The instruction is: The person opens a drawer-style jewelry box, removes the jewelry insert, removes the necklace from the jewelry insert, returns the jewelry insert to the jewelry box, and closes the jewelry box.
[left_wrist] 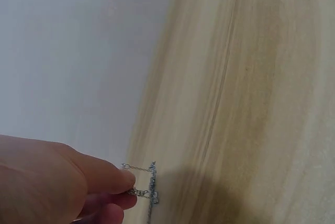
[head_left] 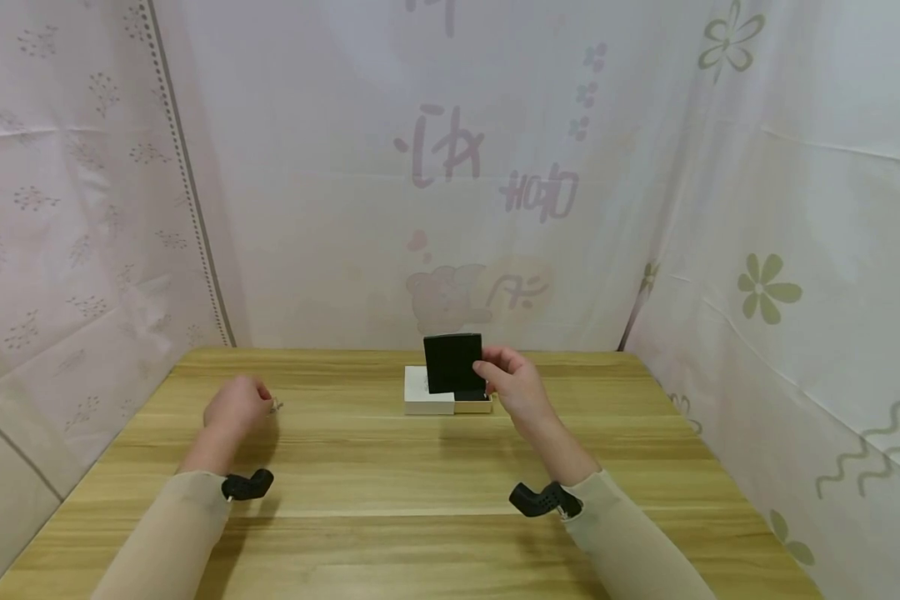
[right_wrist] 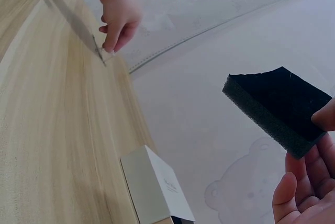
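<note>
In the head view my left hand is at the left of the table, its fingers pinching a thin silver chain. In the left wrist view this chain necklace with a row of sparkling stones hangs from the thumb and fingertips. My right hand holds up a square black foam pad by its right edge. The right wrist view shows the pad with a dark smooth face and a rough grey foam side. Just behind and below it are a white box lid and the box's base, which has a dark inside.
The wood-grain table ends at a pale patterned curtain at the back. More curtain hangs along the right side. Black wrist cameras sit on both cuffs.
</note>
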`<state>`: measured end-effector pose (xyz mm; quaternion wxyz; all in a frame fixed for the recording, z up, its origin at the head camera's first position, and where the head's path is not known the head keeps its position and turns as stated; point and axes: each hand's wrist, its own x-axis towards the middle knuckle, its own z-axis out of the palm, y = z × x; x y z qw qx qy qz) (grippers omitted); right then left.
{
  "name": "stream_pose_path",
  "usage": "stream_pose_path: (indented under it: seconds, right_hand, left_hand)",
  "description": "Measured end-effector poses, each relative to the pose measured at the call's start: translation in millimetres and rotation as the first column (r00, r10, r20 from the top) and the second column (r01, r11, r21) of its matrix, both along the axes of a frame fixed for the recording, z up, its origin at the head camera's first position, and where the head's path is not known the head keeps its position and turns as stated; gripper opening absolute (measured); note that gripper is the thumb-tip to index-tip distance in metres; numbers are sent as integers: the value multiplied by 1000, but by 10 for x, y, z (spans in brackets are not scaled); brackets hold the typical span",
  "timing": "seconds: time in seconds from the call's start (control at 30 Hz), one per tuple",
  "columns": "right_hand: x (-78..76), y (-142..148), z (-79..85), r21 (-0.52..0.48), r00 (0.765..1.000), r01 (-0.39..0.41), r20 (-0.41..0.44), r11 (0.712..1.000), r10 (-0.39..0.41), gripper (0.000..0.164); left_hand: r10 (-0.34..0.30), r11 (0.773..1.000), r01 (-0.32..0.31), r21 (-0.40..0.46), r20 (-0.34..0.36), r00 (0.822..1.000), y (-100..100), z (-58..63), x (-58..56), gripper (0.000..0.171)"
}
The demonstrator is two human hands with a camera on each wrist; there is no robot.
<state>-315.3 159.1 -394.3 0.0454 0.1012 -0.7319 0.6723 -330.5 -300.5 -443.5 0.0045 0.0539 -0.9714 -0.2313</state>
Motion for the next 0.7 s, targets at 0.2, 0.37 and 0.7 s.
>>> stream_pose_path:
  seconds: [0.2, 0.37, 0.7]
  right_hand:
    - [-1, -1, -10, 9, 1000, 4, 1, 1000, -4, 17]
    - [-2, 2, -11, 8, 1000, -4, -8, 1000, 4, 19]
    - [-2, 14, -29, 6, 1000, -7, -13, 1000, 7, 19]
  left_hand:
    - [-6, 1000, 6, -17, 22, 1000, -38, -57, -19, 21]
    - [-7, 999, 8, -33, 33, 999, -53, -87, -15, 25]
    - [1, 998, 3, -56, 56, 998, -41, -45, -6, 28]
